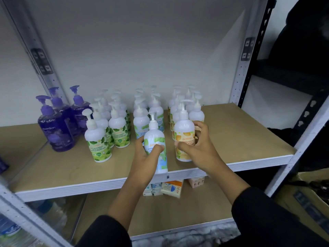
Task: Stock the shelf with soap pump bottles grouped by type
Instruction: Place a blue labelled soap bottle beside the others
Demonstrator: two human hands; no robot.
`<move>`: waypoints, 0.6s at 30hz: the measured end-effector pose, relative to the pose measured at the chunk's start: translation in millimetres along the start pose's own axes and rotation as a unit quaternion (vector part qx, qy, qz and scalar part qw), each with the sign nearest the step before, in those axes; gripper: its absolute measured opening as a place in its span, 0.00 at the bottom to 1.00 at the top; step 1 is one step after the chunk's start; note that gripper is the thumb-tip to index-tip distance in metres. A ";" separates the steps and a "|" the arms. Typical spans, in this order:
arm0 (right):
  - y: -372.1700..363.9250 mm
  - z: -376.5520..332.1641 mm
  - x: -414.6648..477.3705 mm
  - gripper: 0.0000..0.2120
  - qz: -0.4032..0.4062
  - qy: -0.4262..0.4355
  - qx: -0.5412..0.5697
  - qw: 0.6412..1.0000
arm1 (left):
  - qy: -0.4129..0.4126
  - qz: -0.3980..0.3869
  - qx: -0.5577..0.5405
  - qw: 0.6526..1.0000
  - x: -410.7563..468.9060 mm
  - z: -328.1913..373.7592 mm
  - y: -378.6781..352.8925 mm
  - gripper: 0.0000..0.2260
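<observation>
The left hand [145, 154] has its fingers [156, 148] wrapped round a blue-label bottle [157, 148] at the shelf [240, 139] front; the right hand [197, 145] grips an orange-label bottle [183, 138]. Beyond the fingers stand matching blue [141, 122] and orange rows [192, 107]; further left, green-label bottles [110, 125] and purple bottles [58, 125]. The grouping looks largely done, with these two left to settle.

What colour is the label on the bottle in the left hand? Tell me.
Light blue with green leaves, on a white bottle held by the left hand; head view.
</observation>
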State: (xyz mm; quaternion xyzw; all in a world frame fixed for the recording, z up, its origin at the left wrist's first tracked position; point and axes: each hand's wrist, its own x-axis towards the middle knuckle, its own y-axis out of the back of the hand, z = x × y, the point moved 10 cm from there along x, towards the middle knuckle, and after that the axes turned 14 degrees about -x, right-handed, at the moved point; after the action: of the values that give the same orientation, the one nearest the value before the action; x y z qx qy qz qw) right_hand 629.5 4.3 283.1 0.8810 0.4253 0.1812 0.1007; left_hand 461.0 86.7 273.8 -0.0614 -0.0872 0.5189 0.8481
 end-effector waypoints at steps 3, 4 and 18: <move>0.3 9.1 3.7 0.32 0.001 0.017 -0.031 0.999 | 0.001 0.007 0.000 1.000 2.5 -1.8 -2.7 0.15; -0.4 11.9 4.0 0.33 0.003 0.021 -0.045 0.999 | 0.002 0.008 -0.001 1.000 3.0 -2.3 -3.5 0.15; -2.6 41.9 -5.1 0.41 0.083 -0.006 -0.143 0.986 | 0.008 0.016 0.005 1.000 3.1 -9.3 -2.8 0.16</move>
State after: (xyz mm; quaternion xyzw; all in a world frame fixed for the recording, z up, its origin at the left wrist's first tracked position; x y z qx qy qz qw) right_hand 641.7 0.9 242.7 0.8908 0.3201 0.2423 0.2128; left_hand 466.8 88.1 265.5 -0.0632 -0.0770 0.5327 0.8404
